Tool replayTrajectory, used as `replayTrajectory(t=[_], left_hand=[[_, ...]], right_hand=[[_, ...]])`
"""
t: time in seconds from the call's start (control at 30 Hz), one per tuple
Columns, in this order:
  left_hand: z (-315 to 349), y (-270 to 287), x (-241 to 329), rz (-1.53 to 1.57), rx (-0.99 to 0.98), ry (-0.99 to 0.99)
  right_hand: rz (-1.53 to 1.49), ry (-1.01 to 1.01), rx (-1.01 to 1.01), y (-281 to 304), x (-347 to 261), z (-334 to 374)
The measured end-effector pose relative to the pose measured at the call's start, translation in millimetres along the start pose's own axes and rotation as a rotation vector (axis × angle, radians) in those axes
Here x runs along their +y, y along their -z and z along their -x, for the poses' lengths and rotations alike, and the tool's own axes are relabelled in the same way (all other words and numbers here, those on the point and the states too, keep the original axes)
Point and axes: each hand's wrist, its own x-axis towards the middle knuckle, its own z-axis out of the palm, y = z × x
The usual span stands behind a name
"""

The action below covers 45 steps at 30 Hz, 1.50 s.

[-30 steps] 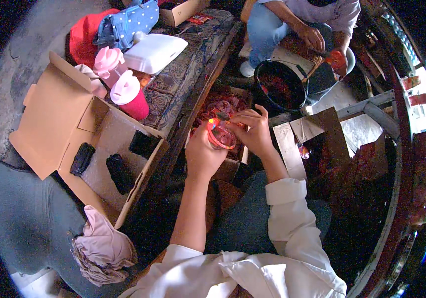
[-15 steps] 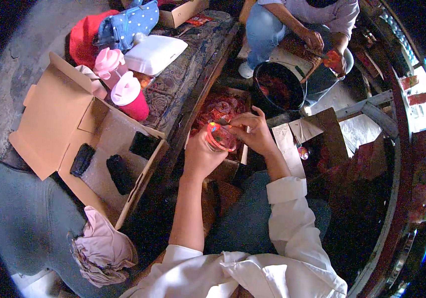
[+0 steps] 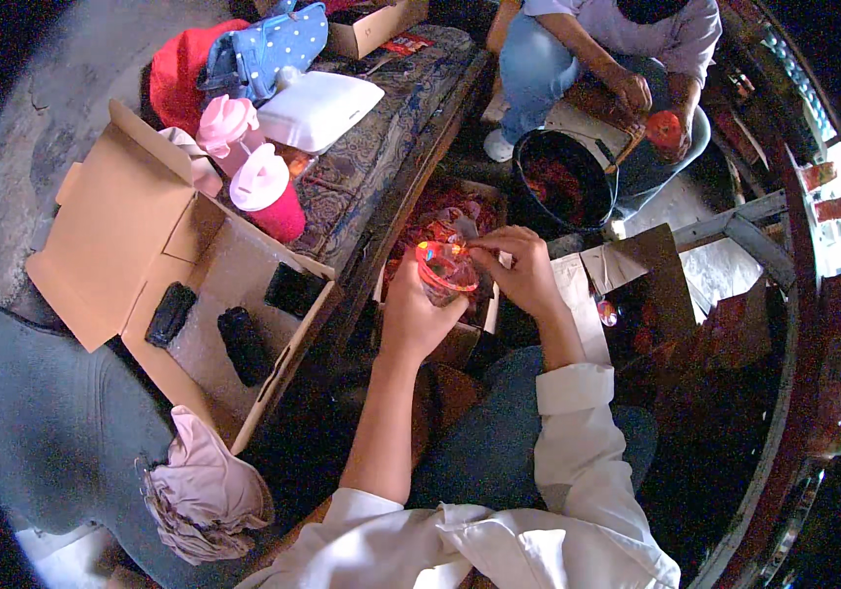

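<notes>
My left hand (image 3: 415,316) is wrapped round a clear plastic cup (image 3: 450,282) with a red rim, its open top tilted toward me. Beside the rim, my right hand (image 3: 526,275) has its fingers pinched together. A small greyish piece shows near those fingertips, too small to name. Just beyond both hands stands a carton (image 3: 492,306) holding a heap of red, shiny pieces (image 3: 430,208); my hands and the cup hide part of it.
A black bucket (image 3: 519,187) with reddish contents stands ahead, near a seated person holding a red object (image 3: 663,130). At left, an open cardboard box (image 3: 106,260) holds several black items. A white container (image 3: 317,110) and pink tumblers (image 3: 271,201) sit on the patterned bench (image 3: 430,74).
The whole view has shifted slightly. My right hand has drawn back a little from over the cup to its right rim. The other person's hands have moved apart, and the red object is turned.
</notes>
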Motion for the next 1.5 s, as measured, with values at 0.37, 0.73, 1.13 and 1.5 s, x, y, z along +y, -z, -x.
replayTrajectory(t=[0.37, 0.73, 1.13, 1.5], left_hand=[[-7, 1, 6, 0.306, 0.191, -0.107], [-9, 5, 9, 0.093, 0.249, -0.188], [-8, 5, 5, 0.030, 0.296, -0.168], [-7, 5, 7, 0.017, 0.229, -0.211]], right_hand=[[0.113, 0.107, 0.334, 13, -22, -1], [0.259, 0.338, 0.198, 11, -29, -2], [0.287, 0.282, 0.083, 13, -28, 1], [0.287, 0.268, 0.091, 5, -32, 1]])
